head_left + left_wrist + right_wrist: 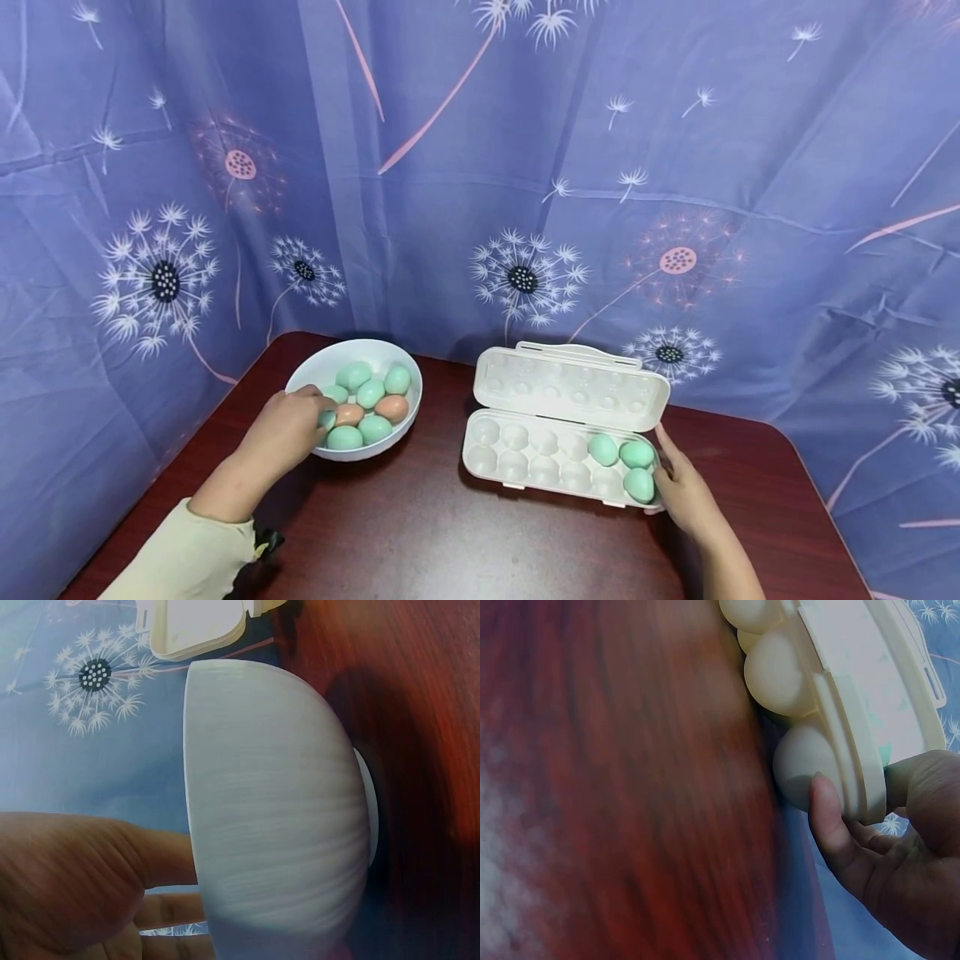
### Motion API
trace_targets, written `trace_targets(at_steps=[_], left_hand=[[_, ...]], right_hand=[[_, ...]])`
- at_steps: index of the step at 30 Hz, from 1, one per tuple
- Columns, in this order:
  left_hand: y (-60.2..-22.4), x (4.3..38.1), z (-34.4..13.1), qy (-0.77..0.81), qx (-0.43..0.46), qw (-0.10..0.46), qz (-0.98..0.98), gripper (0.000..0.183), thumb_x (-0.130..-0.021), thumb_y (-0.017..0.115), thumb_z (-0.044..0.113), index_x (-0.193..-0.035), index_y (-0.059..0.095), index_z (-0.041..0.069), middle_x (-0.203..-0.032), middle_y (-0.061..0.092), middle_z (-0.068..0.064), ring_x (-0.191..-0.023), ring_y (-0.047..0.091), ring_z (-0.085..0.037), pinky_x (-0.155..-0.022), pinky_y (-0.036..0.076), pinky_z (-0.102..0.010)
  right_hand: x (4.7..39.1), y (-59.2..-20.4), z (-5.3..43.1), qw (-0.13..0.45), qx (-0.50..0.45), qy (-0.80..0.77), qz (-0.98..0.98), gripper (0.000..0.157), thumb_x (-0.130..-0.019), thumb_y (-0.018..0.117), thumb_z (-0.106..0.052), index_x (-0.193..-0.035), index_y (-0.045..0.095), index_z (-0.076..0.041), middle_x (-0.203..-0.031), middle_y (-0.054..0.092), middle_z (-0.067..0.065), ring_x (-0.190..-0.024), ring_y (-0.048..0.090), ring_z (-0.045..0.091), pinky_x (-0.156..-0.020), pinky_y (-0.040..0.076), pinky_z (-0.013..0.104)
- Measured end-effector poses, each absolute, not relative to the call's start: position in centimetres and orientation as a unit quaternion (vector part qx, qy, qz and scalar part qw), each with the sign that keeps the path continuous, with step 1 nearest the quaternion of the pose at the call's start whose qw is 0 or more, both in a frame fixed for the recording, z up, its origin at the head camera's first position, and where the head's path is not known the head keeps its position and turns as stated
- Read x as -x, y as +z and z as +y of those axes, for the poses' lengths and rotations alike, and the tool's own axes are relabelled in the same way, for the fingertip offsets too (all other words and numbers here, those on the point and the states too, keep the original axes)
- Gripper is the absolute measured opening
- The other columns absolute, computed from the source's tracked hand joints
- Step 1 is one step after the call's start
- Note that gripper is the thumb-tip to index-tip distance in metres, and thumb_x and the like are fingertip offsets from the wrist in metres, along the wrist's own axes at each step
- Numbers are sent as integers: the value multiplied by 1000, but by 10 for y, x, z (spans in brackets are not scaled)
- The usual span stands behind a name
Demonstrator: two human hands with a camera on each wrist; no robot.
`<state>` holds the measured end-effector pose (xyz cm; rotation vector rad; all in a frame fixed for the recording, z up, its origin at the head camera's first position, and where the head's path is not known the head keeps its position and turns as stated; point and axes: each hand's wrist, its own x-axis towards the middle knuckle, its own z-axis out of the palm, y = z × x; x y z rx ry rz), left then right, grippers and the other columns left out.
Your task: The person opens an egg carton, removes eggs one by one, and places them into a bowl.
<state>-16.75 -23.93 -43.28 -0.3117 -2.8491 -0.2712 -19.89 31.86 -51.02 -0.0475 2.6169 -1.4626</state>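
Observation:
My left hand (pixel 288 423) reaches over the left rim of a white bowl (pixel 408 367), its fingers on a pale green egg (pixel 327 419) inside. Several more green eggs (pixel 354 375) and two brown eggs (pixel 392 408) lie around it. The left wrist view has the bowl's ribbed outer wall (pixel 277 795), which hides the fingertips and the eggs. With my right hand (pixel 686 487) I grip the right end of an egg box (pixel 525 479), thumb against its underside cup (pixel 806 761). Three green eggs (pixel 637 454) sit in the cups at that end.
The egg box's lid (pixel 570 387) stands raised behind the tray, hinged at the back. Both containers rest on a dark red wooden table (pixel 420 533). A blue curtain with dandelion prints (pixel 450 208) hangs right behind the table's far edge.

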Motion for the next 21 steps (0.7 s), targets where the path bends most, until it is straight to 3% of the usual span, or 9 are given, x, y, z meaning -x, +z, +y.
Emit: trace_targets(at_steps=[8, 14, 17, 21], left_hand=[[-435, 168, -244, -73, 111, 115, -984, 23, -69, 78, 2, -90, 79, 10, -75, 66, -4, -76, 65, -26, -72, 48, -48], [-435, 173, -247, -88, 104, 86, -987, 29, -69, 73, -1, -94, 81, 10, -80, 70, -6, -78, 66, -27, -73, 51, -47], [-434, 173, -246, -101, 88, 57, -989, 30, -71, 73, -1, -97, 81, 11, -85, 72, -7, -86, 68, -30, -87, 50, -58], [-435, 174, -245, -112, 70, 32, -991, 31, -74, 73, -1, -100, 81, 12, -92, 73, -9, -97, 68, -33, -99, 36, -76]], right_hand=[[199, -511, 318, 66, 18, -490, 869, 73, -102, 37, 5, -164, 4, -14, -141, 42, 40, -83, 66, 20, -54, 60, 38], [199, -511, 319, 66, 17, -490, 869, 73, -102, 37, 4, -164, 3, -15, -142, 42, 41, -83, 67, 21, -54, 60, 38], [199, -512, 318, 64, 17, -490, 869, 72, -102, 37, 4, -164, 4, -15, -142, 42, 41, -84, 67, 22, -53, 60, 38], [199, -512, 318, 62, 16, -495, 867, 73, -102, 37, 4, -164, 5, -15, -142, 41, 41, -84, 67, 22, -54, 60, 38]])
